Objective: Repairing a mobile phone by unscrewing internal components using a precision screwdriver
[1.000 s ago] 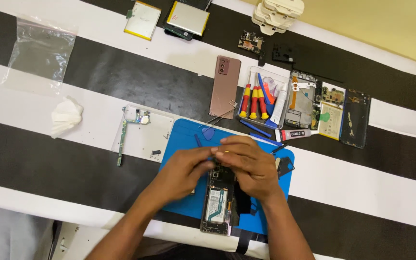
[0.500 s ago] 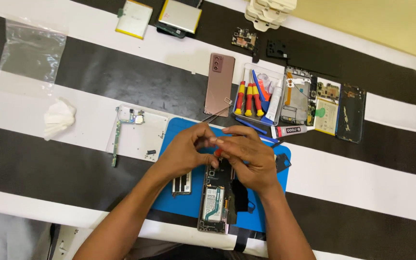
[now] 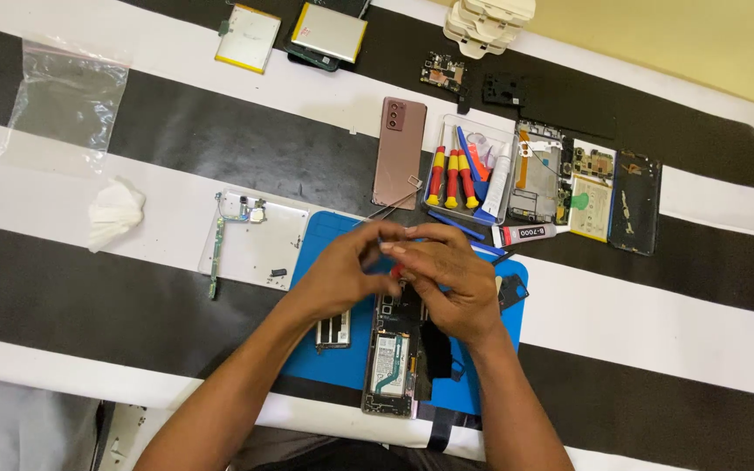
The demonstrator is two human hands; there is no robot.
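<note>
Both hands meet above a blue work mat. My left hand has its fingertips pinched against those of my right hand. A small red-handled tool shows between the palms, held by my right hand. What the left fingertips pinch is hidden. Below the hands an opened phone lies on the mat with its insides showing. A small dark part rests beside it on the left.
A clear tray of red and yellow screwdrivers, a glue tube, a pink phone back, opened phone frames, a white frame with a board, batteries, a tissue and a plastic bag lie on the striped cloth.
Both hands have risen off the opened phone and moved toward the far edge of the mat, fingertips coming together. More of the phone now shows.
</note>
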